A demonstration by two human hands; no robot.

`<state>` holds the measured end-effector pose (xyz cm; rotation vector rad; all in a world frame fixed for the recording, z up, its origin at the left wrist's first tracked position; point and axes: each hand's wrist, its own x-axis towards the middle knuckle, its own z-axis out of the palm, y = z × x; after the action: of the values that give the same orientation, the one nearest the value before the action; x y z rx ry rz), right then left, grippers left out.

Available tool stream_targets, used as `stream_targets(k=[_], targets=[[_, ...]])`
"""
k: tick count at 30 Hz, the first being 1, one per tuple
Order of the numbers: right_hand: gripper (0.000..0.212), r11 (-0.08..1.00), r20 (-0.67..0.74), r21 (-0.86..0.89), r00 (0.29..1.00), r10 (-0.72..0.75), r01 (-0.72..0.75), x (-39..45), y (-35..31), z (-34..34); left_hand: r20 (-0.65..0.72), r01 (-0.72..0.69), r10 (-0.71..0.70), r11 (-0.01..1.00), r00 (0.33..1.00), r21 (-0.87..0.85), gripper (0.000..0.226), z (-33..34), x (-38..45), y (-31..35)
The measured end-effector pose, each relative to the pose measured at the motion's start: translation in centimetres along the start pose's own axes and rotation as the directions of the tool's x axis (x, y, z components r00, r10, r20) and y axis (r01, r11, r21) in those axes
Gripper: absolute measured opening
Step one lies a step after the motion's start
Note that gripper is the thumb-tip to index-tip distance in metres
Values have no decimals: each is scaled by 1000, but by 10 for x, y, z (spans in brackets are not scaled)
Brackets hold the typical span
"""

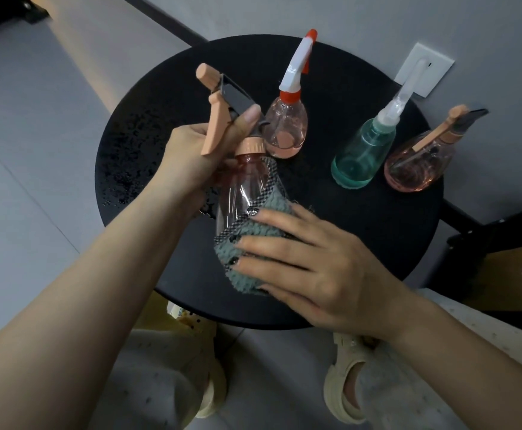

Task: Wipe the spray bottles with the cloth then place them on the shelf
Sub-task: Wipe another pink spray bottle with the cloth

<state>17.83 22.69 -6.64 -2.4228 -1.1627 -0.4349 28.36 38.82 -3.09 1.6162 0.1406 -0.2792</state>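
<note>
- Head view: left hand (197,150) grips the neck and peach trigger of a clear pink plastic spray bottle (241,187), held over the round black table (362,243).
- Right hand (312,259), fingers fairly straight, presses a grey-green knitted cloth (247,243) around the bottle's lower body.
- Progress, my read: early. Three bottles remain on the table: red-white-nozzle pink (286,128), teal (362,156), peach-trigger pink (418,162). No shelf visible.
- Table's left side looks wet and speckled.

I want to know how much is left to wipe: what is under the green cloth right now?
The cloth wraps the lower body of the pink bottle, pressed by the right hand. The left hand grips its neck. The bottle's base and far side are covered.
</note>
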Motion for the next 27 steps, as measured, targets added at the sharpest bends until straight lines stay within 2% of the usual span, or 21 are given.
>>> stream_targets(k=[2, 5, 8, 10, 11, 13, 15, 20, 23, 25, 27], targets=[[32, 992, -26, 100, 996, 81, -78, 1, 3, 0, -2, 23, -23, 1000, 1000, -15, 37, 1, -1, 0], [37, 915, -77, 304, 950, 302, -267, 4, 5, 0, 22, 47, -47, 999, 999, -18, 35, 4, -2, -1], [38, 707, -78, 560, 822, 564, -432, 10, 6, 2, 66, 49, -49, 999, 997, 7, 33, 9, -4, -5], [38, 554, -58, 693, 730, 681, -462, 13, 5, 4, 81, 52, -54, 998, 995, 23, 33, 11, -6, -7], [38, 524, -54, 711, 707, 705, -469, 14, 4, 5, 81, 54, -56, 998, 995, 27, 33, 11, -7, -7], [38, 561, -64, 673, 718, 693, -482, 13, 0, 7, 77, 49, -50, 999, 996, 18, 34, 10, -7, -7], [40, 660, -97, 598, 775, 624, -456, 10, -2, 6, 55, 34, -34, 999, 998, -14, 35, 7, -4, -6], [35, 909, -109, 337, 949, 297, -246, 1, -9, 6, -17, 22, -24, 994, 1000, -109, 32, -1, 4, -6], [31, 979, -62, 169, 990, 125, -114, -4, -6, 6, -6, 2, -3, 997, 1000, -78, 33, 2, 3, -8], [30, 975, -53, 182, 989, 138, -126, -5, -3, 5, 2, -5, 5, 999, 1000, -43, 41, 5, 1, -9], [32, 941, -64, 259, 969, 240, -216, -3, -3, 5, 11, -15, 16, 1000, 1000, -18, 50, 8, 0, -9]])
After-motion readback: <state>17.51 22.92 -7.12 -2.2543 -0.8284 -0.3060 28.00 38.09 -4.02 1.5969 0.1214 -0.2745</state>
